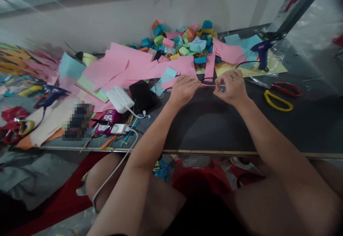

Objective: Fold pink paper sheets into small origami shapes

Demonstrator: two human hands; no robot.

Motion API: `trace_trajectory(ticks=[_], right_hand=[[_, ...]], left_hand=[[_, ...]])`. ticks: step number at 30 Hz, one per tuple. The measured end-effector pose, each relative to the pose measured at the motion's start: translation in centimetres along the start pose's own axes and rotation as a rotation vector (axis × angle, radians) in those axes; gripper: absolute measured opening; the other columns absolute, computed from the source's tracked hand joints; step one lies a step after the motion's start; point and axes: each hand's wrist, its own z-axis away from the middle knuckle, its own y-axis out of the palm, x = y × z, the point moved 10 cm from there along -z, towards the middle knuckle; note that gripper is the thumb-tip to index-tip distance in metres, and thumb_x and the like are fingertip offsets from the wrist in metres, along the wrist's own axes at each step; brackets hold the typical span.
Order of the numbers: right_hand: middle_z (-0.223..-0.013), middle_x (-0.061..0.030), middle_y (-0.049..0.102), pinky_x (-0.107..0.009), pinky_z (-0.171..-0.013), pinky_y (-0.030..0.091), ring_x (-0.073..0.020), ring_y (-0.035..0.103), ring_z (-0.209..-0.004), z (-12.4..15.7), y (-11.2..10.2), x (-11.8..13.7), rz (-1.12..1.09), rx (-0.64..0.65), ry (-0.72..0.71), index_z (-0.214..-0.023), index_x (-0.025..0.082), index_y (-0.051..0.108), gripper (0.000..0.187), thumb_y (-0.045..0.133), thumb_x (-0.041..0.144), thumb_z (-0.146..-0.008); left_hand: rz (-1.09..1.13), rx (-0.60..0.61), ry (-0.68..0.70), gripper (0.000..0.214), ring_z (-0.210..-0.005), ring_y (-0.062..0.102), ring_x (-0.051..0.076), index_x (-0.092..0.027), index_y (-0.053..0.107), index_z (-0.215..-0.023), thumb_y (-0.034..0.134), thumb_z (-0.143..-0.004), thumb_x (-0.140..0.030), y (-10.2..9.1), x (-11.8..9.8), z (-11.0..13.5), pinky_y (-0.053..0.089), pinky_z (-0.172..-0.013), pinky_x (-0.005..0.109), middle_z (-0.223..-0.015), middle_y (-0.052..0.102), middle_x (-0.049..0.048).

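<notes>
Between my two hands runs a thin pink paper strip, held low over the dark tabletop. My left hand is closed on the strip's left end, its fingers bent over and hiding the grip. My right hand pinches the other end between thumb and curled forefinger. Just beyond the hands lie pink paper sheets and a separate wider pink strip. Scissors with one red and one yellow handle rest right of my right hand.
Colourful folded paper pieces are heaped at the back wall. One blue glue gun stands at the right, another glue gun lies left. A white power bank, a black pouch, a purple power strip and cables occupy the left side.
</notes>
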Motion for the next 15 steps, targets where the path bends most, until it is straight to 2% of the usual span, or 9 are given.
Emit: trace_trajectory(ticks=[8,15], right_hand=[[-0.083,-0.0025,0.066,-0.054,-0.101,0.046,-0.0277,0.065,-0.091,0.1,-0.6,-1.9,-0.005,0.007,0.052,-0.085,0.026,0.053,0.018,0.061,0.017,-0.072],[-0.085,-0.0045,0.068,-0.053,-0.099,0.046,-0.0285,0.065,-0.091,0.2,-1.9,-3.3,0.061,-0.054,0.096,-0.085,0.025,0.054,0.017,0.063,0.016,-0.073]], left_hand=[[-0.092,-0.112,0.029,0.033,-0.097,0.073,0.018,-0.023,0.076,-0.094,0.047,-0.105,-0.035,-2.1,0.9,-0.2,0.052,-0.087,0.036,-0.094,0.081,0.0058],[-0.083,-0.104,-0.012,0.035,-0.102,0.072,0.022,-0.023,0.075,-0.097,0.045,-0.106,-0.038,-2.5,2.1,0.0,0.052,-0.093,0.042,-0.099,0.08,0.0085]])
